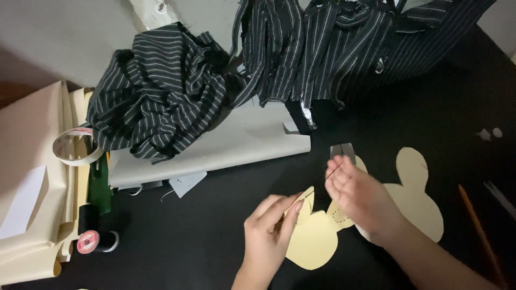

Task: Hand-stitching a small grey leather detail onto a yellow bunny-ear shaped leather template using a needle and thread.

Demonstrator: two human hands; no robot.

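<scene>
The left hand (pixel 269 228) pinches the top edge of a pale yellow bear-shaped paper cutout (pixel 314 239) on the black tabletop (pixel 204 236). The right hand (pixel 360 196), just above it, has its fingers closed on a thin dark thread (pixel 332 171), with a bigger matching cutout (pixel 416 198) right behind.

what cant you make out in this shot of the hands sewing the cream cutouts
Head view:
- Needle: too thin and blurred; right hand is motion-smeared.
- Small cream cutout: its top is hidden by the left hand.
- Larger cutout: partly behind the right forearm.
- Striped fabric: covers what lies beneath it.
</scene>
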